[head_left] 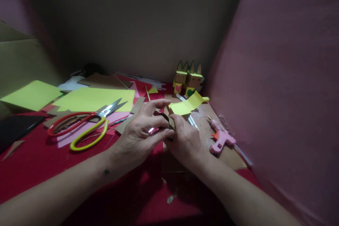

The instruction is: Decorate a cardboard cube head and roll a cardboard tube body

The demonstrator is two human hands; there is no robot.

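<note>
My left hand (143, 132) and my right hand (184, 141) meet over the red table surface (31, 169). Together they pinch a small brown cardboard piece (169, 122) that has a yellow paper strip (188, 105) stuck to it and sticking up to the right. The left thumb and fingers curl round the cardboard's near edge. The right hand's fingers close on its right side. Most of the cardboard piece is hidden by the fingers.
Scissors (84, 127) with red and yellow handles lie left of my hands on yellow paper sheets (92, 99). A pink glue gun (221, 137) rests on a cardboard mat (233, 155) at right. Two small cardboard rabbit figures (188, 79) stand at the back. Cardboard walls surround the space.
</note>
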